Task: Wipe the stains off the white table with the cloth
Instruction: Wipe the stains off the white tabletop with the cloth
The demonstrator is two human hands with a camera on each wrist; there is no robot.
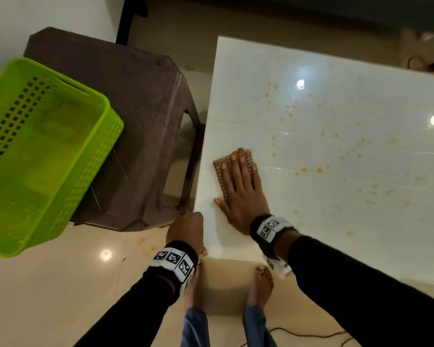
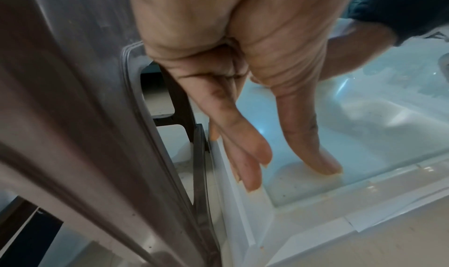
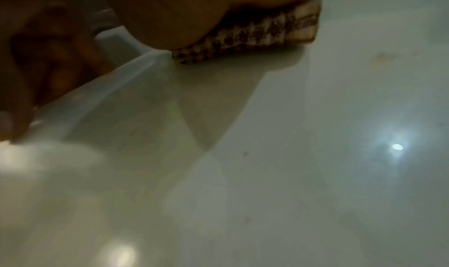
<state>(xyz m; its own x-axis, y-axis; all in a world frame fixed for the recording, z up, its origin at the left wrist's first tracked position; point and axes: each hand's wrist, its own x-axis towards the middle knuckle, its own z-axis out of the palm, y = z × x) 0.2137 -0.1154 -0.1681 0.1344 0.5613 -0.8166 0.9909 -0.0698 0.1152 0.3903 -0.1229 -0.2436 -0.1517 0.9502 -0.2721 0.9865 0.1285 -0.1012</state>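
The white table (image 1: 336,146) fills the right of the head view, dotted with orange-brown stains (image 1: 318,169) over its middle and right. A brown checked cloth (image 1: 219,166) lies folded near the table's left edge. My right hand (image 1: 236,171) presses flat on it with straight, spread fingers; the right wrist view shows the cloth (image 3: 255,35) under the palm. My left hand (image 1: 188,229) is at the near left corner. Its thumb (image 2: 316,152) rests on the tabletop and its straight fingers (image 2: 245,152) lie against the side edge.
A brown plastic stool (image 1: 135,108) stands right against the table's left side, with a green perforated basket (image 1: 43,146) on it. My bare feet (image 1: 261,284) stand at the near edge. A dark cable (image 1: 311,335) lies on the tiled floor, which has a few orange spots (image 1: 143,242).
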